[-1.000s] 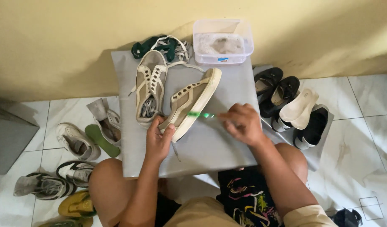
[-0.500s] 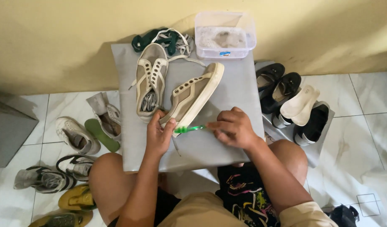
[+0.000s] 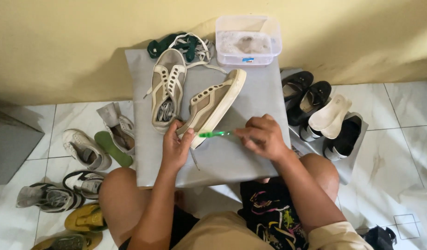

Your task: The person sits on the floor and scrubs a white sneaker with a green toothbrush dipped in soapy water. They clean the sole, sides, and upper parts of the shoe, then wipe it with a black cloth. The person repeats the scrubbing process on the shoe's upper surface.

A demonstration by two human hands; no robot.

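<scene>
Left hand (image 3: 175,147) grips the tan shoe (image 3: 212,105) by its heel, tilted so the sole edge faces the green brush (image 3: 215,134) pinched in the right hand (image 3: 262,136), mid-frame on the bench (image 3: 232,157).

We look from one head-worn camera, steeply down and close over our knees, facing the grey table (image 3: 232,157) against the yellow wall (image 3: 83,41), tiled floor (image 3: 398,153) either side.

The shoe (image 3: 213,105) on the grey board (image 3: 232,157) is tan with a cream sole. The toothbrush (image 3: 214,134) touching it is bright green. Behind the board, the wall (image 3: 60,41) is yellow.
</scene>
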